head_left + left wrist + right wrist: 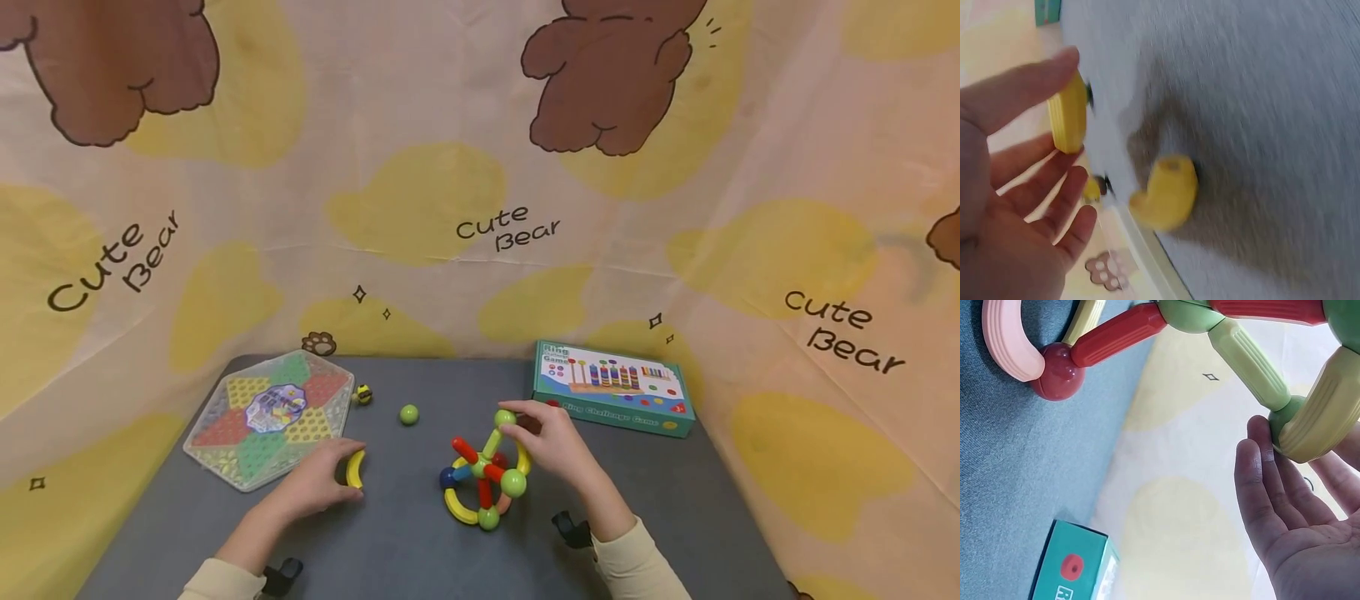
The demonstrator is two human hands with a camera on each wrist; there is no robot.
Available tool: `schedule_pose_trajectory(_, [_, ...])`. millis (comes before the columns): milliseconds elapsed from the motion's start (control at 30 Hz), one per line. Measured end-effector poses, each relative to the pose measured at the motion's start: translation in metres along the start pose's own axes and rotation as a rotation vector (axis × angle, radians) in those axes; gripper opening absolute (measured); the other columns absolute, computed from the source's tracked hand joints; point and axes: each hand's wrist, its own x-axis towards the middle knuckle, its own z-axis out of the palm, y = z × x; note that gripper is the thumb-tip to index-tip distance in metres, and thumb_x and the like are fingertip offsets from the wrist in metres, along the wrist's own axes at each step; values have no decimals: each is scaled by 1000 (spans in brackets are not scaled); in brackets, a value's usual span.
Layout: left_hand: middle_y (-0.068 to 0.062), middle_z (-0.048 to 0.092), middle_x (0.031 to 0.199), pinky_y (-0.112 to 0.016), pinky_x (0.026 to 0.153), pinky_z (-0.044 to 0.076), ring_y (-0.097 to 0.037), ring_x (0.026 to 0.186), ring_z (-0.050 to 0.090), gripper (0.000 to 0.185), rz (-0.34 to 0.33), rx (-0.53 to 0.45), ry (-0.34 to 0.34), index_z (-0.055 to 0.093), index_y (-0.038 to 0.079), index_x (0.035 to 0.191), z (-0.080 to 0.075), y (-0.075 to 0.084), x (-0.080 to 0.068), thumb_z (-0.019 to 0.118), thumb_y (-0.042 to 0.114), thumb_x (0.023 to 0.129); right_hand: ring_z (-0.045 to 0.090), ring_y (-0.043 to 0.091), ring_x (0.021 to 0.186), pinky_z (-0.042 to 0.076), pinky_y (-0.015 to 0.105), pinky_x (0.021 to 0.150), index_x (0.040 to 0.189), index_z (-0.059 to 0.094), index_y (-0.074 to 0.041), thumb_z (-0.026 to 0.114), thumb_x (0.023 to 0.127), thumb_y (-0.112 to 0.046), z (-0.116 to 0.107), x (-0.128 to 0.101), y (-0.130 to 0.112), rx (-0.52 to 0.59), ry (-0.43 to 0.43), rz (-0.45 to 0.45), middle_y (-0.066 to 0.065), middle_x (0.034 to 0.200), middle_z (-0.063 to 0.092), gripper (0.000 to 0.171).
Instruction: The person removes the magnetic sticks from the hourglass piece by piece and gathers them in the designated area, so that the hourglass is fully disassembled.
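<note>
My left hand (311, 483) pinches a yellow curved rod (355, 469) between thumb and fingers, just above the table. Below it in the left wrist view lies another yellow curved piece (1172, 194), blurred. Toward the middle stands a ball-and-rod construction of red, light green, blue and curved yellow rods (461, 507), joined by balls. My right hand (558, 446) holds its upper light green ball (505, 419) with thumb and fingertips. In the right wrist view a curved yellow rod (1322, 409) meets that ball, and a pink curved rod (1007, 340) joins a dark red ball (1060, 372).
A loose green ball (408, 414) lies behind the construction. Left of it sit a small yellow-and-black toy (363, 394) and a hexagonal board-game case (225, 400). At the back right is a green Ring Challenge Game box (611, 387). Printed cloth (420, 275) hangs behind the grey table.
</note>
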Motion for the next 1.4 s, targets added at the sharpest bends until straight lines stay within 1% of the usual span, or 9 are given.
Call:
schedule_pose_trajectory(100, [-17,64,129,-64,105,38,-43,125,53,73,32,16,-9,63,-1,131,-5,-5,-4,93,25,69,69,11,88,57,23,79,126,71,-18,75,92,-22,0,0,0,-1,7,-21,-1,107,74,34])
schedule_pose_trajectory(267, [-15,65,128,-68,103,35,-44,127,51,74,50,77,-34,65,1,130,-3,-13,-11,93,31,68,69,12,87,57,23,78,126,71,-17,75,92,-21,0,-1,1,1,8,-43,1,107,74,34])
schedule_pose_trajectory(533, [-13,66,124,-65,100,39,-40,120,55,74,61,136,-10,66,1,127,3,-23,-16,94,28,64,69,11,87,57,23,78,125,71,-17,76,92,-20,0,-1,2,2,14,-34,0,108,74,34])
schedule_pose_trajectory(733, [-12,65,126,-64,100,40,-40,121,55,73,53,138,-19,66,5,126,3,-28,-18,94,28,63,69,13,88,56,22,78,126,71,-17,75,92,-23,-1,-1,0,12,8,-37,1,108,74,35])
schedule_pose_trajectory(1000, [-12,62,131,-64,104,38,-41,126,52,76,47,98,-48,62,7,131,1,-32,-18,93,27,65,70,14,91,57,23,81,126,71,-17,74,93,-24,0,-1,0,2,7,-35,1,109,74,34])
schedule_pose_trajectory(1100, [-14,60,135,-67,105,36,-43,129,50,80,67,53,-36,59,7,136,0,-27,-18,91,32,68,71,15,94,58,27,83,128,70,-16,74,93,-23,0,-1,-1,5,8,-26,2,111,74,36])
schedule_pose_trajectory(1167, [-15,59,138,-67,106,36,-44,131,49,77,84,-1,-22,57,7,138,-1,-19,-16,89,34,74,72,16,95,59,30,84,129,69,-17,75,93,-23,0,-1,-1,9,12,-10,2,113,73,38])
schedule_pose_trajectory(1333, [-12,60,138,-59,104,44,-36,128,56,64,140,-155,-14,57,8,140,4,15,-7,81,31,85,71,15,95,59,29,84,126,67,-18,77,90,-23,3,-1,-1,26,45,51,0,117,71,38])
schedule_pose_trajectory(1400, [-12,62,136,-57,101,47,-34,124,58,61,155,-241,-34,56,8,140,9,30,-1,79,30,88,70,15,94,59,28,83,123,67,-18,78,89,-23,4,-1,0,40,62,72,-1,117,71,36])
